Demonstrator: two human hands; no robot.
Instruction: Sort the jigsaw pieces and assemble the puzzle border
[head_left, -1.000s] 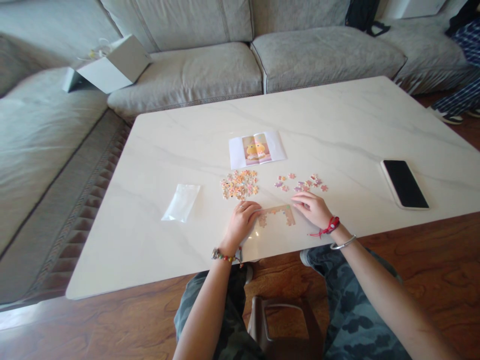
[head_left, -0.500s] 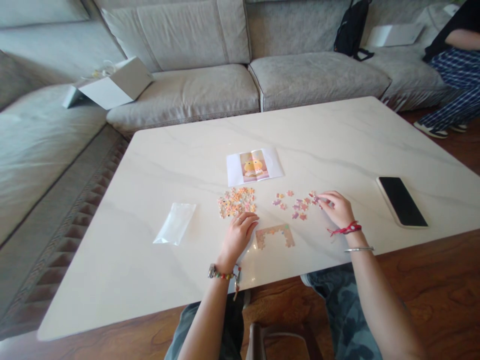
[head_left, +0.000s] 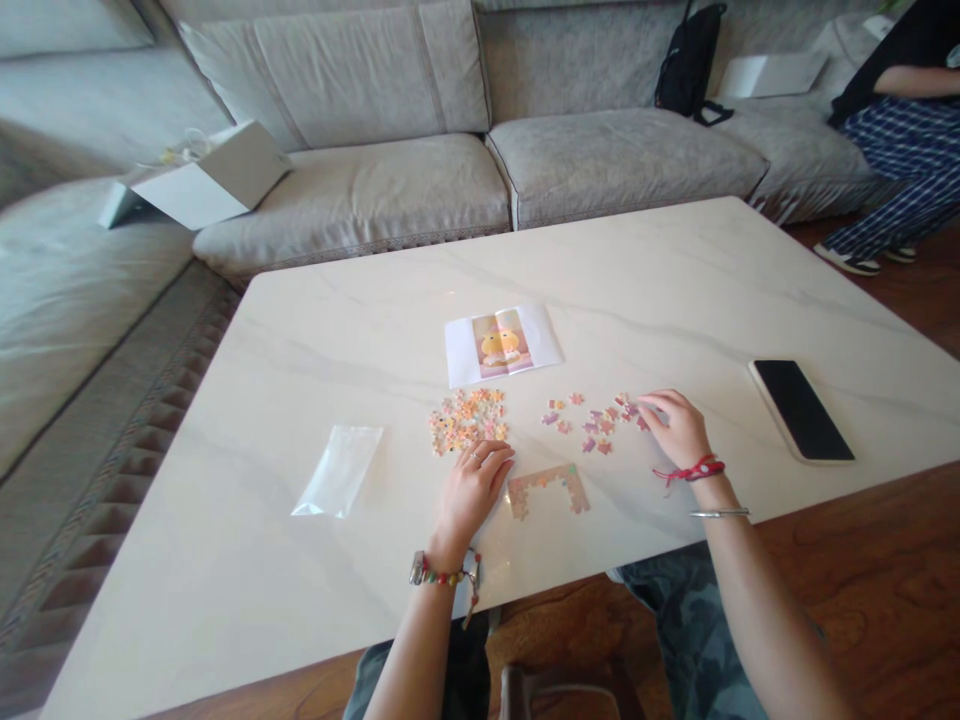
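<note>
A partly joined puzzle frame point(head_left: 547, 489) lies near the front edge of the white marble table point(head_left: 375, 330). My left hand point(head_left: 471, 490) rests flat on the table just left of it, fingers stretched out. My right hand point(head_left: 679, 427) is at the right end of a small scatter of loose pieces point(head_left: 592, 420), fingertips curled down onto them; whether a piece is pinched is not clear. A denser heap of pieces point(head_left: 465, 418) sits above my left hand. The reference picture point(head_left: 501, 344) lies beyond both.
An empty clear plastic bag point(head_left: 339, 470) lies left of the heap. A black phone point(head_left: 800, 409) lies to the right. A grey sofa point(head_left: 420, 170) wraps the table, with a white box point(head_left: 202, 180) and a black bag point(head_left: 686, 60). Another person's legs point(head_left: 892, 170) are at far right.
My right hand left the joined frame and moved up and right to the scattered loose pieces. The left hand stayed beside the frame. The camera tilted up.
</note>
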